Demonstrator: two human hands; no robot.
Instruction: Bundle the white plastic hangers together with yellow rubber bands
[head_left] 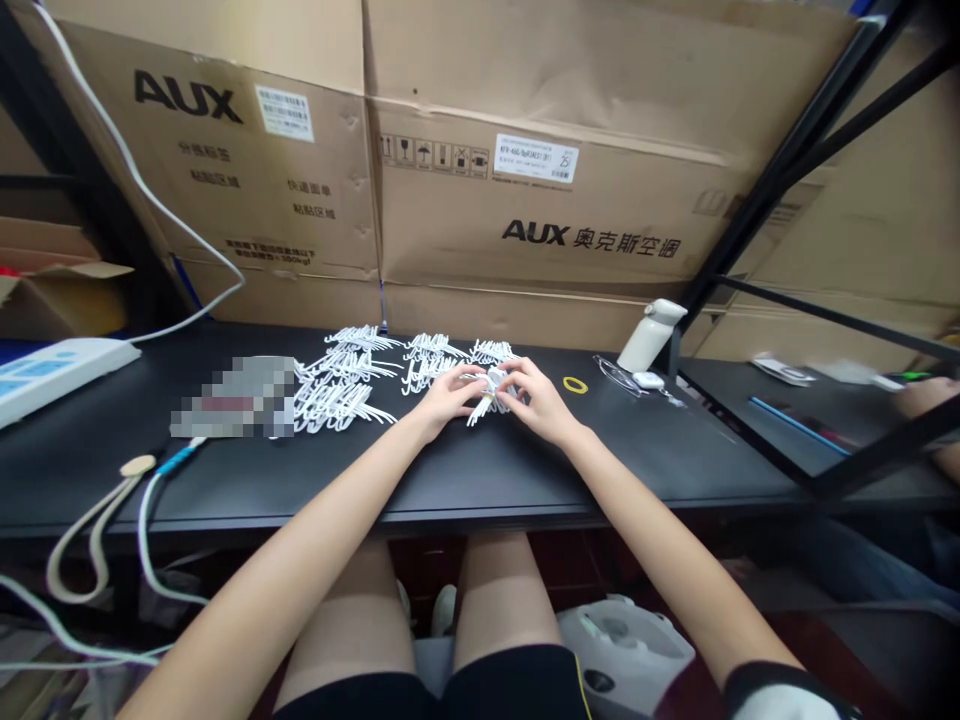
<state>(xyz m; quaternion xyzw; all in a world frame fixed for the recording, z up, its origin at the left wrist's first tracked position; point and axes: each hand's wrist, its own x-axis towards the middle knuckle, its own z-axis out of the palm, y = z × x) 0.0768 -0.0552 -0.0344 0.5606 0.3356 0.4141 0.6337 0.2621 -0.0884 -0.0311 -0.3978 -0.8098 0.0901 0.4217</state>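
My left hand [447, 398] and my right hand [537, 398] meet over the black table [465, 470], both pinching a small bundle of white plastic pieces [491, 390] between the fingertips. Behind and to the left lie several bunches of the same thin white pieces [352, 385], spread in rows across the tabletop. A yellow rubber band [575, 384] lies just right of my right hand.
Large AUX cardboard boxes [480, 200] stand along the back. A white bottle [649, 335], glasses [616, 372] and a small white item sit at the right by a black metal frame [757, 200]. A power strip [52, 370] and cables lie left. Another person's hand [926, 395] shows far right.
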